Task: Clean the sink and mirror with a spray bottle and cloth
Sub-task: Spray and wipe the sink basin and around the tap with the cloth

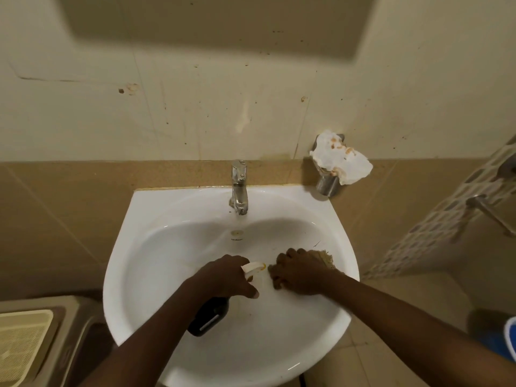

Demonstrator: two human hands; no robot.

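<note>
- left hand [226, 277]: bare, no glove, no ring or band showing
- right hand [298, 270]: bare, no glove, no ring showing
- both forearms bare up to the frame edge, no sleeve or cuff in view
- wrists bare, no watch or bracelet
- one thumbnail visible on the left hand, short

Single head view, looking steeply down, close over the sink [134, 275], facing wall
</note>
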